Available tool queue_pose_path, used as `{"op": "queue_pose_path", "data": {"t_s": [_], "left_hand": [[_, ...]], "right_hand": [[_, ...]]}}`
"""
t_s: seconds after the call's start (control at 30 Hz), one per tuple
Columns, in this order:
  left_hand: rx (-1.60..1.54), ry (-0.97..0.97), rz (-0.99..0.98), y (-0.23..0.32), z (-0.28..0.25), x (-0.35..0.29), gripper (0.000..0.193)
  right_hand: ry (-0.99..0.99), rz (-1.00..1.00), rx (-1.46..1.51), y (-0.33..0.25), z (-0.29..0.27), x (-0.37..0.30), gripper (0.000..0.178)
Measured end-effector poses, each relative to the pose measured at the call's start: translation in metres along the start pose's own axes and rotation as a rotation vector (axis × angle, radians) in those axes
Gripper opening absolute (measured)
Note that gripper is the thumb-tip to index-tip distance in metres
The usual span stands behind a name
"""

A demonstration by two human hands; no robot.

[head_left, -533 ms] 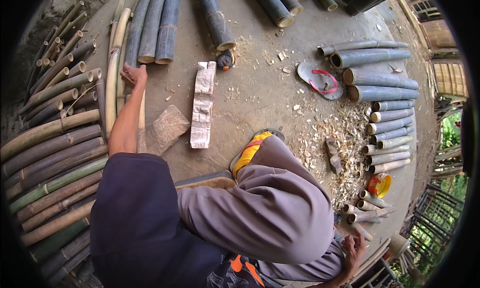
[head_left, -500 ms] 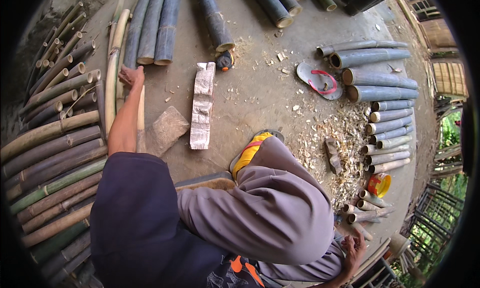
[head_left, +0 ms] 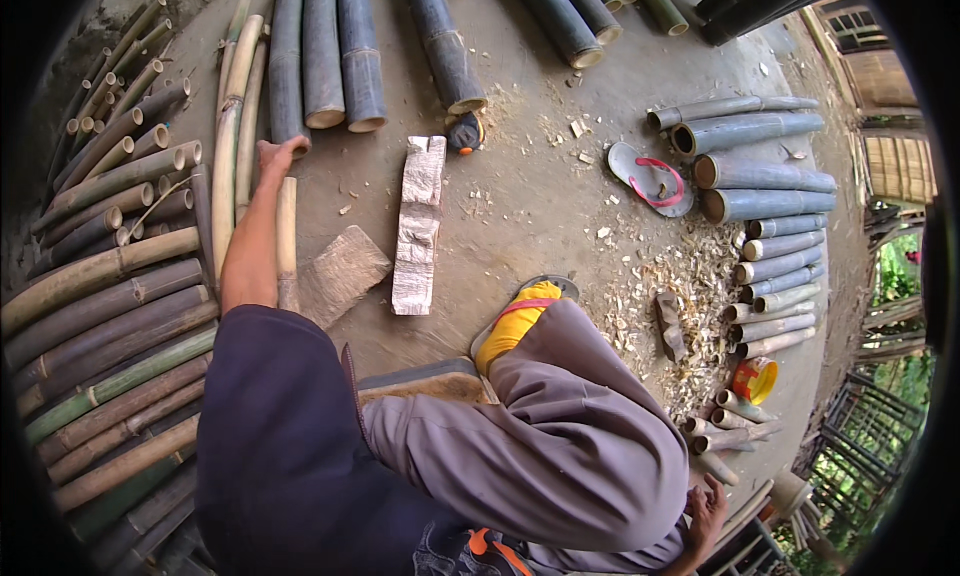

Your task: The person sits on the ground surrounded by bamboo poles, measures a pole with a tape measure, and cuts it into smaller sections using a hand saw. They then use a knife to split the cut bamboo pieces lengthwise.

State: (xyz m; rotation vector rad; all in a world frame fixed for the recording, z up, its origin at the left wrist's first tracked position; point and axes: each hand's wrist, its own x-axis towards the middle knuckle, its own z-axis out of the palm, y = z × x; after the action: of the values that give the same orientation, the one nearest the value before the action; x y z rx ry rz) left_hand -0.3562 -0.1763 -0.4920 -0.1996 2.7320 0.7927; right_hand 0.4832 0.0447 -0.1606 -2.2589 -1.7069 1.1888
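My left hand [head_left: 281,154] reaches forward to the near end of a thick dark bamboo pole [head_left: 287,61], the leftmost of three lying side by side. The fingers close round that end; part of them is hidden. Right beside it stretch thin pale bamboo poles [head_left: 236,101]. My right hand [head_left: 708,506] is low at the right, by my bent leg, with its fingers apart and nothing in them. Short cut bamboo pieces [head_left: 735,439] lie just beyond it.
A foil-like silvery block [head_left: 418,226] and a flat stone [head_left: 343,274] lie ahead of me. Stacked bamboo [head_left: 110,316] fills the left. Rightward are a sandal [head_left: 652,179], wood chips [head_left: 640,306], a wooden block [head_left: 670,326], a yellow-red tub [head_left: 755,379] and bamboo lengths [head_left: 770,177].
The whole view has shifted slightly, so floor objects appear lower and further right. My left hand has closed more on the pole's end. My right hand stays by my leg.
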Motion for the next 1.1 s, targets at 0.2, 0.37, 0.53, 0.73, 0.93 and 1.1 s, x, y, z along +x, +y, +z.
{"op": "queue_pose_path", "data": {"t_s": [0.2,0.37,0.53,0.73,0.93,1.1], "left_hand": [[-0.901,-0.631,-0.080,-0.020,0.004,-0.012,0.040],[-0.521,-0.588,-0.110,-0.002,0.012,-0.011,0.047],[0.116,0.273,0.214,0.005,0.021,-0.027,0.069],[-0.015,0.337,0.906,0.059,0.055,-0.134,0.053],[-0.100,0.007,1.150,0.104,0.097,-0.222,0.049],[-0.159,-0.221,1.157,0.126,0.148,-0.263,0.047]], "right_hand": [[-0.015,-0.051,-0.073,-0.017,0.003,0.001,0.041],[-0.019,-0.035,-0.067,-0.023,0.007,0.000,0.040],[0.004,-0.100,-0.100,-0.021,0.006,0.000,0.039],[0.066,-0.106,-0.097,-0.016,0.004,-0.007,0.038],[0.093,-0.142,-0.142,-0.022,0.008,-0.012,0.037],[0.110,-0.146,-0.215,-0.019,0.006,-0.006,0.039]]}}
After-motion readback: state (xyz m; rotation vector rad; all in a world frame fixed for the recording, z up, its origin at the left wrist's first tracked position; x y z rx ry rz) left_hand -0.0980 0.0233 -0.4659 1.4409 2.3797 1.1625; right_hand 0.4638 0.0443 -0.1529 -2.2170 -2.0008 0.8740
